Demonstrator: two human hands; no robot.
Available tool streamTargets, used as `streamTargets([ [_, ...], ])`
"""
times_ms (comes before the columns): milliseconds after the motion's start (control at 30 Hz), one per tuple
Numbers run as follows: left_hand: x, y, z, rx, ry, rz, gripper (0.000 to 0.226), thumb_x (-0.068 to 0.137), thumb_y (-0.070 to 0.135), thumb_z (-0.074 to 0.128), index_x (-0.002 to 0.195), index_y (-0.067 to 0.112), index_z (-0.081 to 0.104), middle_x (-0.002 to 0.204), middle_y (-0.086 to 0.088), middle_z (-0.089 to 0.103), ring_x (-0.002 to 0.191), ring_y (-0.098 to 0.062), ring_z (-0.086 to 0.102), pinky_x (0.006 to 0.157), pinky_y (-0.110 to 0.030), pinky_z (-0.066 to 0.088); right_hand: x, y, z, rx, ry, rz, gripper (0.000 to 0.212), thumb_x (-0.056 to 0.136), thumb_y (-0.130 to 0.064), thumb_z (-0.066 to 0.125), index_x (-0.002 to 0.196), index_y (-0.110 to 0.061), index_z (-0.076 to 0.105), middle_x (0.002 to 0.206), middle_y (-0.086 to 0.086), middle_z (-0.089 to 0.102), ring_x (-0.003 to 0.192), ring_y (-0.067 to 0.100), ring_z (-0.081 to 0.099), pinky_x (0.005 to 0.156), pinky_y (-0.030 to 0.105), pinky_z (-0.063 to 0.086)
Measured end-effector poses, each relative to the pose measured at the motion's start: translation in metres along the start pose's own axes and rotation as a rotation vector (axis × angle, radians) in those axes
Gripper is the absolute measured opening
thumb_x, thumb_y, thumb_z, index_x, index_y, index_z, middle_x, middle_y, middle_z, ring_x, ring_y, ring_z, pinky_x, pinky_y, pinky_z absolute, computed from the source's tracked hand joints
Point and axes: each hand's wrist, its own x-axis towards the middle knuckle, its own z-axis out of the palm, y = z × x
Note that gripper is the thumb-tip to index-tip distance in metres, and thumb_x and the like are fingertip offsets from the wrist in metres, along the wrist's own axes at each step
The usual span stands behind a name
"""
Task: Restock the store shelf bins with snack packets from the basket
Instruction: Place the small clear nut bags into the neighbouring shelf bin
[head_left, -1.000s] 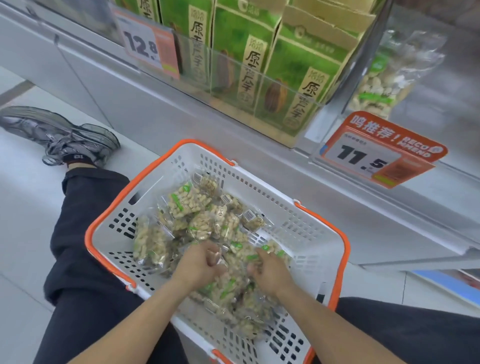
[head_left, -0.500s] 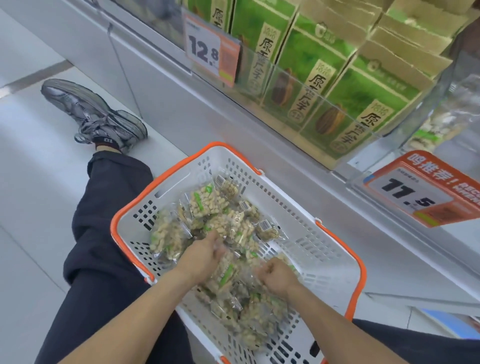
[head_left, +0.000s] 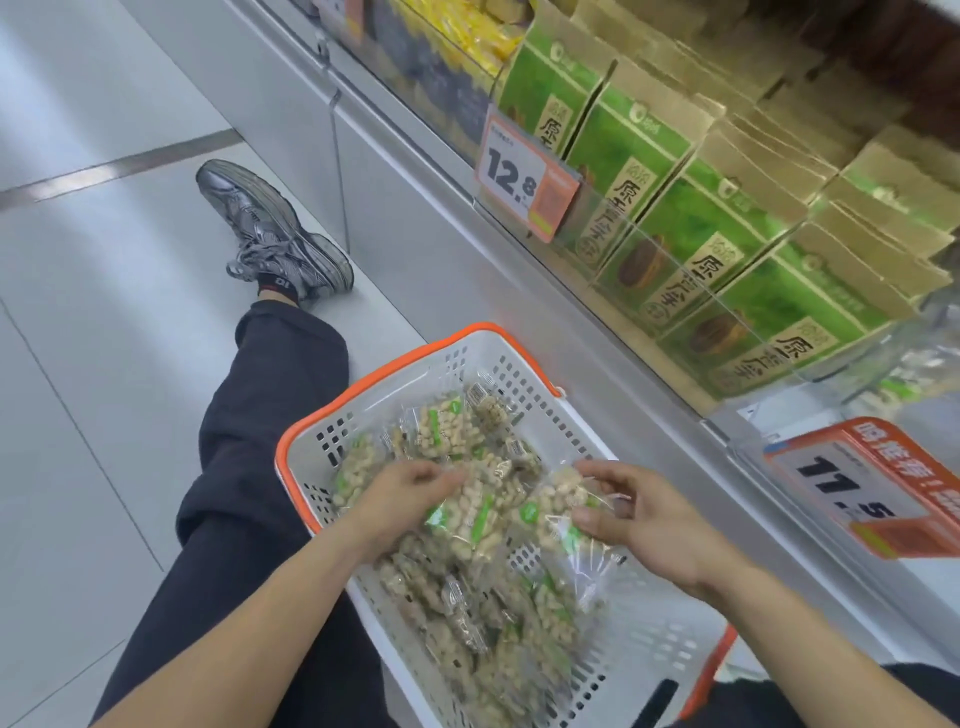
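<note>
My left hand (head_left: 402, 488) and right hand (head_left: 641, 514), buried among the clear cellophane snack packets (head_left: 483, 512) a second ago, now lift a clutched bundle above the white, orange-rimmed plastic basket (head_left: 631, 649), apparently bound for the clear-fronted shelf bin (head_left: 904, 384) at right.

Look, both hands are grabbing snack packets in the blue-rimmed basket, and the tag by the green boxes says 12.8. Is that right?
Almost. The basket has an orange rim, not blue, as the head view shows. The rest holds: the left hand and right hand are grabbing snack packets in it, and the tag by the green boxes says 12.8.
</note>
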Motion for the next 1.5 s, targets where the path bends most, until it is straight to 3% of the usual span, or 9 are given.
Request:
streamTargets([
  [200, -0.012, 0.03, 0.007, -0.366, -0.116, -0.048, 0.044, 0.087, 0.047, 0.066, 0.114, 0.012, 0.068, 0.122, -0.003, 0.068, 0.115, -0.02, 0.062, 0.08, -0.043, 0.06, -0.013, -0.015, 0.014, -0.001, -0.005, -0.293, 0.045, 0.075, -0.036, 0.082, 0.118, -0.037, 0.07, 0.121, -0.011, 0.066, 0.114, 0.01, 0.061, 0.099, 0.034, 0.053],
  [367, -0.029, 0.06, 0.015, -0.215, -0.045, 0.003, 0.032, 0.093, 0.04, 0.058, 0.114, 0.02, 0.07, 0.09, -0.003, 0.068, 0.075, -0.021, 0.059, 0.068, -0.035, 0.049, -0.002, -0.015, 0.011, -0.188, -0.055, -0.392, 0.044, 0.072, -0.043, 0.085, 0.112, -0.039, 0.067, 0.118, -0.011, 0.059, 0.109, 0.002, 0.055, 0.089, 0.012, 0.042],
  [467, -0.038, 0.077, 0.017, -0.18, -0.11, 0.017, 0.026, 0.093, 0.039, 0.06, 0.107, 0.022, 0.075, 0.095, -0.008, 0.074, 0.085, -0.037, 0.066, 0.086, -0.051, 0.051, 0.002, -0.018, 0.001, -0.145, -0.181, -0.374, 0.055, 0.074, -0.045, 0.081, 0.123, -0.037, 0.057, 0.132, -0.015, 0.053, 0.119, -0.006, 0.052, 0.09, 0.011, 0.043],
  [567, -0.054, 0.107, 0.019, -0.305, -0.01, 0.051, 0.035, 0.092, 0.045, 0.056, 0.079, 0.019, 0.074, 0.081, -0.005, 0.066, 0.071, -0.017, 0.067, 0.08, -0.04, 0.052, -0.002, -0.027, 0.0, 0.005, -0.225, -0.372, 0.054, 0.081, -0.045, 0.07, 0.13, -0.034, 0.05, 0.128, -0.018, 0.056, 0.115, 0.0, 0.056, 0.082, 0.013, 0.048],
  [667, -0.069, 0.129, 0.02, -0.506, 0.033, 0.154, 0.054, 0.092, 0.054, 0.053, 0.101, 0.003, 0.066, 0.092, -0.007, 0.072, 0.082, -0.019, 0.069, 0.082, -0.033, 0.052, -0.009, -0.037, 0.002, 0.136, -0.125, -0.397, 0.063, 0.081, -0.061, 0.063, 0.135, -0.035, 0.044, 0.135, -0.006, 0.058, 0.11, 0.006, 0.064, 0.087, 0.025, 0.053],
  [800, -0.096, 0.145, 0.041, -0.229, 0.052, 0.444, 0.032, 0.088, 0.031, 0.072, 0.111, 0.011, 0.064, 0.097, 0.0, 0.076, 0.094, -0.015, 0.072, 0.077, -0.02, 0.054, -0.034, -0.048, 0.009, 0.148, -0.044, -0.5, 0.066, 0.083, -0.062, 0.06, 0.136, -0.035, 0.031, 0.138, -0.009, 0.051, 0.112, 0.005, 0.064, 0.09, 0.032, 0.056],
  [933, -0.108, 0.163, 0.054, -0.068, 0.103, 0.615, 0.055, 0.07, 0.017, 0.084, 0.119, 0.017, 0.058, 0.102, -0.003, 0.075, 0.091, -0.017, 0.074, 0.076, -0.025, 0.057, -0.064, -0.054, 0.0, 0.226, -0.029, -0.583, 0.076, 0.08, -0.044, 0.079, 0.141, -0.029, 0.036, 0.135, -0.011, 0.056, 0.122, 0.015, 0.061, 0.088, 0.032, 0.056],
  [1333, -0.111, 0.258, 0.125, 0.255, -0.104, 1.11, 0.067, 0.064, 0.06, 0.074, 0.122, 0.044, 0.047, 0.112, 0.013, 0.065, 0.106, -0.01, 0.065, 0.088, -0.032, 0.053, -0.154, -0.068, -0.089, 0.116, 0.691, -0.964, 0.063, 0.064, -0.039, 0.087, 0.115, -0.037, 0.051, 0.111, -0.012, 0.07, 0.096, 0.007, 0.07, 0.076, 0.018, 0.056],
  [1500, -0.081, 0.251, 0.156, 0.566, 0.156, 1.25, 0.071, 0.081, 0.048, 0.074, 0.138, 0.015, 0.046, 0.13, 0.004, 0.051, 0.125, -0.012, 0.047, 0.105, -0.03, 0.041, -0.16, -0.053, -0.128, 0.169, 0.991, -0.944, 0.055, 0.075, -0.021, 0.079, 0.116, -0.031, 0.043, 0.114, -0.009, 0.064, 0.105, 0.006, 0.066, 0.088, 0.016, 0.049],
])
